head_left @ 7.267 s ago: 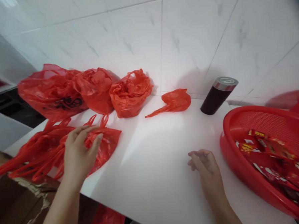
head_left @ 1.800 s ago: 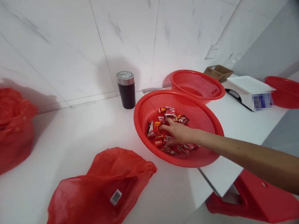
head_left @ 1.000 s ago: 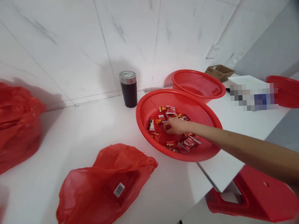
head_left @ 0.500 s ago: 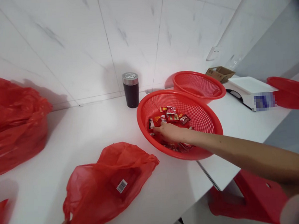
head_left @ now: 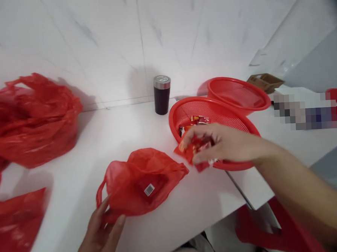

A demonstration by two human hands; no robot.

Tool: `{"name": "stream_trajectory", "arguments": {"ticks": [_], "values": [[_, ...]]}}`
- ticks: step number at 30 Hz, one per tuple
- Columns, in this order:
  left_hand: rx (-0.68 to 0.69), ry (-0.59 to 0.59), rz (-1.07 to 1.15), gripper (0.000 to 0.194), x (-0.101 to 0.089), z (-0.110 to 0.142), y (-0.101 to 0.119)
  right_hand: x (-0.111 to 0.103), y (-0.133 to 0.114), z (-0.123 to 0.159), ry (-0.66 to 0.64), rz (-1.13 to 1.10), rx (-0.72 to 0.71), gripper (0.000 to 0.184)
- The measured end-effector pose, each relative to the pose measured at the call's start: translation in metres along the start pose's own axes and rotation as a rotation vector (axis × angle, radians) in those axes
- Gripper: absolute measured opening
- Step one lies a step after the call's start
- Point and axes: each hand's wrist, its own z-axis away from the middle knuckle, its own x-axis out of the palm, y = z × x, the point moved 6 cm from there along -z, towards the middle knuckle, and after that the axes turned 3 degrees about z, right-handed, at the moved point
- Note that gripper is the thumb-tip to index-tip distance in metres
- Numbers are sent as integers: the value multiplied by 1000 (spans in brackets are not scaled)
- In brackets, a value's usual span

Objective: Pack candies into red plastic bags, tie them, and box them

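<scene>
My right hand [head_left: 217, 142] is closed around a few small red-wrapped snack packets [head_left: 189, 151], slightly blurred, over the near rim of a red mesh basket [head_left: 244, 161]. More wrapped snacks [head_left: 200, 119] lie in that basket, partly hidden by the hand. To the left, a red plastic bag [head_left: 124, 198] rests on the table with its mouth spread. Inside it, a white barcode label [head_left: 149, 189] shows on a red item. My left hand [head_left: 102, 231] grips the bag's near left edge by the handle, thumb in front and fingers partly behind the plastic.
A dark tumbler [head_left: 161, 98] stands by the tiled wall. Behind the basket is a second red basket [head_left: 258, 107], with a cardboard box [head_left: 268, 82] beyond it. A large red bag [head_left: 50, 136] and another red plastic piece [head_left: 18, 228] lie left. A red stool [head_left: 283, 225] is below.
My right hand has lifted out of the basket toward the bag, bringing snack packets. My left hand has come further into view at the bag's edge. The view has shifted left.
</scene>
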Motion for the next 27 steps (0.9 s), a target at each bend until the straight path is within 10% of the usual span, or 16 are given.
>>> {"name": "stream_trajectory", "arguments": {"ticks": [4,7,11,16,21,27], "values": [[113,1,-13,63,5,-2,21,113,18,-36,-402,-190,45,29],[204,-13,-38,49,3,-1,24,146,37,-84,-254,-127,-6,24],[239,20,3,41,-11,5,26,134,36,-117,69,-86,-82,23],[181,59,159,63,-28,9,32,112,15,-110,108,49,-113,54],[191,80,237,65,-27,12,42,97,-13,-81,145,298,-287,47],[254,92,151,66,-30,4,35,87,-2,-13,237,99,-234,32]]}}
